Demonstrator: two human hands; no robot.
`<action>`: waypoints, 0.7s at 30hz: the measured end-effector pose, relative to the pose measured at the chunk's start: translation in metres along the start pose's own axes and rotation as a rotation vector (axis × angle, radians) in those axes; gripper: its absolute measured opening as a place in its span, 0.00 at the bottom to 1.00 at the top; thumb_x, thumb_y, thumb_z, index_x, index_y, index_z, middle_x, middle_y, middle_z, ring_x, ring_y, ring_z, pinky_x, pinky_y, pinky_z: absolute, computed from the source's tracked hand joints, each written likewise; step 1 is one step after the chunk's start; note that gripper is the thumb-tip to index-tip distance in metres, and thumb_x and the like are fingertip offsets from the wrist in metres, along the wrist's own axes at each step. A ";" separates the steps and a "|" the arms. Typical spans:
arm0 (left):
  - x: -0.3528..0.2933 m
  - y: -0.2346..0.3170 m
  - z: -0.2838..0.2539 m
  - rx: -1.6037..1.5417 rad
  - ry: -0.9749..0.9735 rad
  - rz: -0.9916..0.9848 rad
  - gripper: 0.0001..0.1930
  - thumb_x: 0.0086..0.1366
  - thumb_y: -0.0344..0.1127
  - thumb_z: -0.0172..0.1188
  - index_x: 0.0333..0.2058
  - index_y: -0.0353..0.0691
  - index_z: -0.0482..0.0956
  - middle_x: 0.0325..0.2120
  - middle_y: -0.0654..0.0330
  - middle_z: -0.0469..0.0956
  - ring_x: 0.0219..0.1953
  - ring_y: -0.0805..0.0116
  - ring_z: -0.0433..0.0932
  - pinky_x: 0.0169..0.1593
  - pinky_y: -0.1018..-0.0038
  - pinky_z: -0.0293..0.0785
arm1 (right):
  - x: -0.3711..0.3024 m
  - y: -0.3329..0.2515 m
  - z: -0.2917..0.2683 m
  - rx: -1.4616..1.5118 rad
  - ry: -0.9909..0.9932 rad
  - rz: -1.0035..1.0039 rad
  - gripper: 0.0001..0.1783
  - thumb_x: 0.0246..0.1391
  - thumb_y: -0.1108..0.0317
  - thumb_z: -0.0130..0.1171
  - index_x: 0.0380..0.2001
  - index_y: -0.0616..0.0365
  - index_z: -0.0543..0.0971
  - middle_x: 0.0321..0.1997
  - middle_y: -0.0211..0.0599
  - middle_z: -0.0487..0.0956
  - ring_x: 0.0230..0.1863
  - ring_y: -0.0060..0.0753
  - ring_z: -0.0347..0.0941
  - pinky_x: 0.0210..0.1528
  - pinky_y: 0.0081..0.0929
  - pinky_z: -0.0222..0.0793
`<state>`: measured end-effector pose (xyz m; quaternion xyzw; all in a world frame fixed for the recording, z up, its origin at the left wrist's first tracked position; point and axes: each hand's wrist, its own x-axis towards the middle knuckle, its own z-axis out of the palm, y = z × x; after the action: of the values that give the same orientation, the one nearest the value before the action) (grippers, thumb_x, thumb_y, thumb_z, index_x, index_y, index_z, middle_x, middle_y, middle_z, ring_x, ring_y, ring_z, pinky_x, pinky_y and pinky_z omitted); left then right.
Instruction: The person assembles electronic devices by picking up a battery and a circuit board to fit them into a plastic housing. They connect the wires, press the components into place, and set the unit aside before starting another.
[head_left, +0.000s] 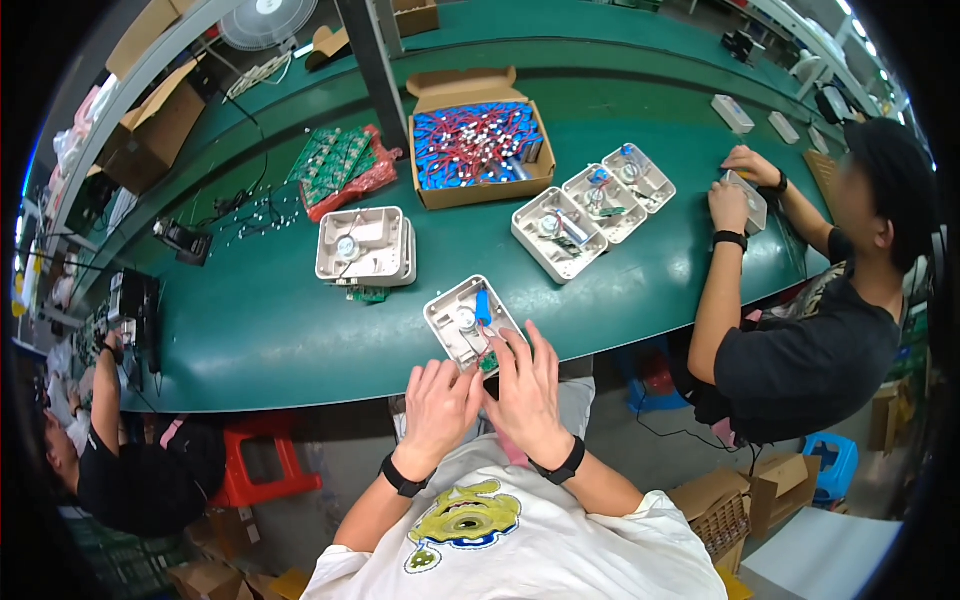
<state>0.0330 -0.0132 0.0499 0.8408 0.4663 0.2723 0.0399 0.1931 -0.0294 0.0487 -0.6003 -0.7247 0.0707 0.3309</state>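
Directly in front of me a white plastic housing [448,309] lies with its inside facing up at the table's near edge. In it are a blue battery cell [483,307], a round speaker [465,319] and thin wires. A small green circuit board [489,362] shows at its near end, between my hands. My left hand [441,405] is at the housing's near-left corner, with thumb and index finger closed at the board's edge. Over the near-right corner my right hand [527,398] bends its fingertips in by the wires; whatever they pinch is hidden.
A cardboard box [480,193] of blue cells stands beyond, beside green boards [335,162] on red wrap. Stacked housings [366,246] sit left, filled housings [566,235] right. A co-worker [815,340] handles a white housing at right; another person [130,470] sits far left.
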 end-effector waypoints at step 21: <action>0.003 -0.115 -0.067 -0.302 0.742 -0.614 0.11 0.71 0.27 0.64 0.51 0.34 0.84 0.46 0.55 0.78 0.44 0.65 0.80 0.46 0.71 0.77 | 0.051 0.060 -0.036 -0.269 -0.076 -0.037 0.31 0.56 0.55 0.74 0.57 0.57 0.76 0.65 0.42 0.76 0.78 0.69 0.57 0.76 0.73 0.48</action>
<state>-0.0863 0.0416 0.0714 0.4963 0.6303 0.5928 0.0711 0.2596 0.0229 0.0668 -0.6224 -0.7507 -0.0105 0.2212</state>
